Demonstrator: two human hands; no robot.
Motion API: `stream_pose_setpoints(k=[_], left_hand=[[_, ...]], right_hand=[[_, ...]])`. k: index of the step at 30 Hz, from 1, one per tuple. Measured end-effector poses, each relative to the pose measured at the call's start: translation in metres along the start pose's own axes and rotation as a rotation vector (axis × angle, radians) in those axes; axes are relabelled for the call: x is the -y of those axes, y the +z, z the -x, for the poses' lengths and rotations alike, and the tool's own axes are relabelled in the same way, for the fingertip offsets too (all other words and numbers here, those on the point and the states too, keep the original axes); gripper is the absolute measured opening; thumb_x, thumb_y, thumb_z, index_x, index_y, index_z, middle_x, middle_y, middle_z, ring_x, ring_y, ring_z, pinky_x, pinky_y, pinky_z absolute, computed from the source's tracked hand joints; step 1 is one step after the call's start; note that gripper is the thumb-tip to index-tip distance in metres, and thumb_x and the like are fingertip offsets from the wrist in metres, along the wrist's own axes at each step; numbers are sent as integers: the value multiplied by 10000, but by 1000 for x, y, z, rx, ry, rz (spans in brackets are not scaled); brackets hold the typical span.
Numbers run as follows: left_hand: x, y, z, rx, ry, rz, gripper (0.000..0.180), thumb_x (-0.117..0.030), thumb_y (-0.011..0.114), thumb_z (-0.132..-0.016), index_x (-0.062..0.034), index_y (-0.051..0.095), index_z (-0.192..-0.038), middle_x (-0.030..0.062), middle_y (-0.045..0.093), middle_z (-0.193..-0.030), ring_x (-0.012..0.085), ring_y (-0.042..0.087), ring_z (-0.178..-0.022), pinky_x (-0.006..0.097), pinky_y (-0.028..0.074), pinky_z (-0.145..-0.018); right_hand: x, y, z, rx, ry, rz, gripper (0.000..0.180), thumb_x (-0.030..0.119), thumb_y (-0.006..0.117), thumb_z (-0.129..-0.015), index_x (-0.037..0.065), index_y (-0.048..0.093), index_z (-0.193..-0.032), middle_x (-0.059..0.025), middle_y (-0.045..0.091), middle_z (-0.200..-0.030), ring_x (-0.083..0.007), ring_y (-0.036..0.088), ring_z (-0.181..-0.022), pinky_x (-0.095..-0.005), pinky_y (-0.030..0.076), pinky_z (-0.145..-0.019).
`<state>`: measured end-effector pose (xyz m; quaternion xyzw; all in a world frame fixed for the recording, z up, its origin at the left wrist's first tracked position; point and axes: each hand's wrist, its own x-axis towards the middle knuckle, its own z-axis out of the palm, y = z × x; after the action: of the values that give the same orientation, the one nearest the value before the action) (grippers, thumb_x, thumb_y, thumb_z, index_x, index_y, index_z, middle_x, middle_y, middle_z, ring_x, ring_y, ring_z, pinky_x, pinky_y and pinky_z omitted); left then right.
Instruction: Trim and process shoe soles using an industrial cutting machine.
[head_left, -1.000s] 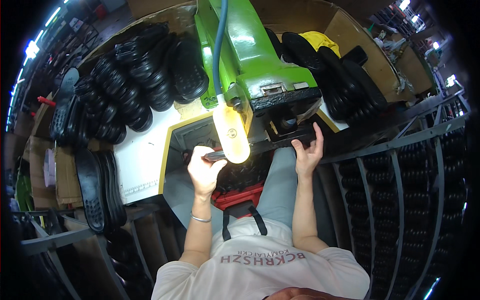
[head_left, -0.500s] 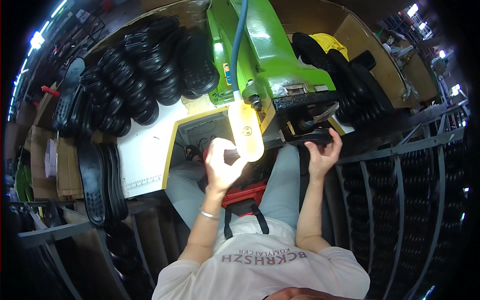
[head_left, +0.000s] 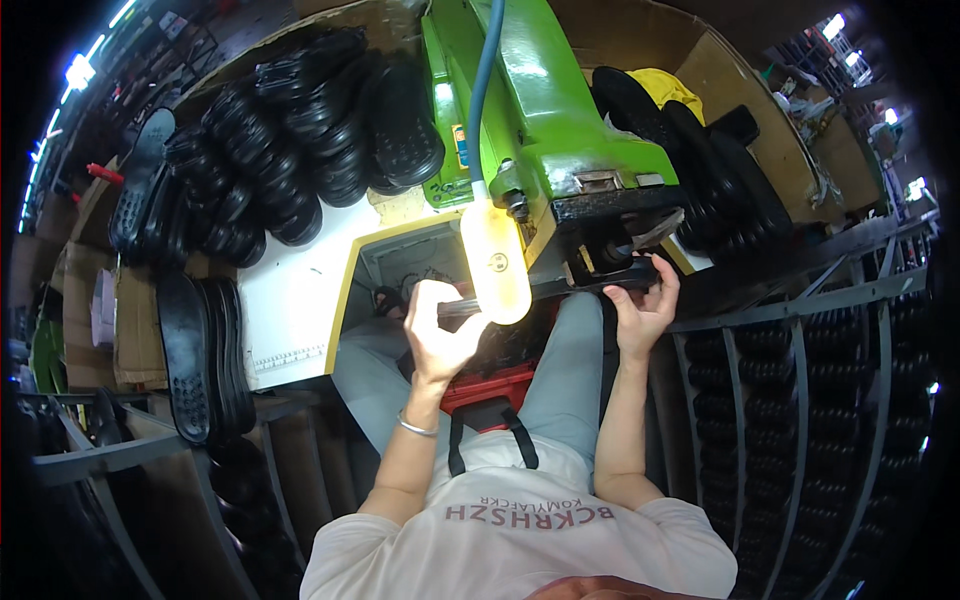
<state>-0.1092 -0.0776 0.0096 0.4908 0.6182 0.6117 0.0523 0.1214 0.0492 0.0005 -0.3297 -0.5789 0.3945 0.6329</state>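
Note:
A black shoe sole point(head_left: 549, 289) stretches sideways beneath the head of a green machine point(head_left: 575, 120). My left hand point(head_left: 440, 335) pinches its left end between thumb and fingers. At the other end my right hand point(head_left: 645, 308) grips the sole, thumb in front and fingers at its far side, close by the dark working part point(head_left: 612, 258) of the machine. A bright lamp point(head_left: 497, 265) on a blue cable hangs over the left half and hides part of the sole and my left fingertips.
Stacks of black soles point(head_left: 300, 130) cover the white table point(head_left: 290, 310) on the left, with more soles point(head_left: 200, 360) at its edge. Other soles point(head_left: 720, 180) and a yellow cloth point(head_left: 668, 90) lie right of the machine. Metal racks point(head_left: 800, 400) flank me.
Both hands keep their hold on the sole, which has shifted slightly under the machine head, so more of its length shows. The whole view has moved a little.

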Motion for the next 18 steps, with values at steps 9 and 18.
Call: stream_pose_setpoints(k=[9,18], left_hand=[[1,-10,2,2,-30,46,419,-96,882,-565,-31,549,-812,88,550,-768,229,561,-681,325,468,-626],[3,40,-5,4,177,-24,234,-61,734,-676,-22,555,-822,115,551,-757,263,565,-675,348,476,-631]], right_hand=[[1,4,4,51,-90,18,684,-44,831,-644,26,473,-1223,-91,446,-1242,-272,538,-1150,-357,538,-908],[1,-30,-22,-29,-70,97,694,-60,805,-688,23,440,-1272,-99,518,-1163,-184,563,-1022,-291,525,-875]])
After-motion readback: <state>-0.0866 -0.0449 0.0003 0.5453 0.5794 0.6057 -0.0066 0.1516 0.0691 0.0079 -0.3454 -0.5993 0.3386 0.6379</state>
